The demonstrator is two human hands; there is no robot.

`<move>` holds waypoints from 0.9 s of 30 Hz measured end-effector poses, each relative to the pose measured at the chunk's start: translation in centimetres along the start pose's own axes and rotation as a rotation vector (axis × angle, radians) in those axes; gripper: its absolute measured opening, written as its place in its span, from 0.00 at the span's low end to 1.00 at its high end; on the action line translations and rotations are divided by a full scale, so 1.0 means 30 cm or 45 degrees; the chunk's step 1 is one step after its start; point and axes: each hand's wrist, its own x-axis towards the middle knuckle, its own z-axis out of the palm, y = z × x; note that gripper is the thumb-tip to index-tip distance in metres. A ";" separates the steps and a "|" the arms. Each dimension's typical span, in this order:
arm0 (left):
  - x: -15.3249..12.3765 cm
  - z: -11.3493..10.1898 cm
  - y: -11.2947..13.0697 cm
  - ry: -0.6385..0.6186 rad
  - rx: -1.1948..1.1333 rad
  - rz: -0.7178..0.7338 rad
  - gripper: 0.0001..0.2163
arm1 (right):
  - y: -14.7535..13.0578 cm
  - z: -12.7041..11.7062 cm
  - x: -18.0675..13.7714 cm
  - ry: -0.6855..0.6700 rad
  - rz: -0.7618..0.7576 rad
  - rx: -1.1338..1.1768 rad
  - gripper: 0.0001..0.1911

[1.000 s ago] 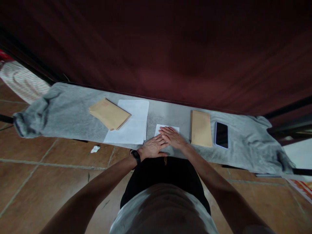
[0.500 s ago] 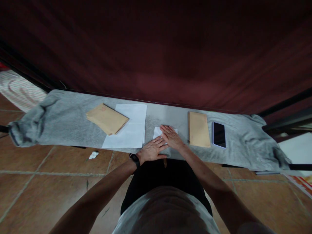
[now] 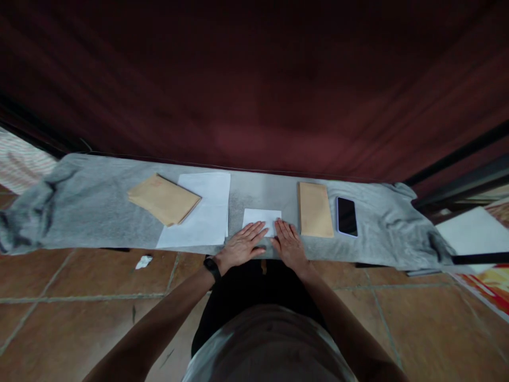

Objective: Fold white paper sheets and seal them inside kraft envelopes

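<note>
Pressing flat looks like the step in hand, so start w/ the base: the grey cloth (image 3: pixel 99 212) runs across the bench below a dark red curtain (image 3: pixel 254 106). It's soft, so pressure prob. needs to be firm & even or the work just sinks in. On the left of the cloth lie white sheets (image 3: pixel 207 212), w/ a tan envelope stack (image 3: pixel 163 199) overlapping their left edge. Right of centre a lone envelope (image 3: pixel 315 208) lies flat, w/ the phone (image 3: pixel 346 216) just beside it. None of these touch the work, so there's room.

The paper (image 3: pixel 260 217) is small, white and folded. It sits mid-cloth near the front edge, between the sheets & the lone envelope. L hand (image 3: pixel 240 246), w/ a watch (image 3: pixel 212 265) at the wrist, and R hand (image 3: pixel 289 245) both lie palm-down on its near edge. Their fingers are stretched out & spread, gripping nothing, w/ the thumbs close together but not overlapping.

Judgement: best to hold one palm as anchor & run the other along the near edge, centre outward, so the layers don't skew. Far corners are uncovered & look square; worth a check. Slipping on the cloth seems the main risk, so press down, not forward.
</note>
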 end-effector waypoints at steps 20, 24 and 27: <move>0.116 0.083 0.105 0.298 -0.047 -0.470 0.30 | -0.011 -0.012 -0.029 0.020 0.047 -0.003 0.32; 0.128 0.106 0.041 0.366 -0.017 -0.625 0.31 | -0.012 -0.014 -0.028 0.015 0.054 -0.021 0.33; 0.113 0.101 -0.010 0.386 -0.013 -0.704 0.29 | -0.013 -0.014 -0.027 0.047 0.047 -0.025 0.33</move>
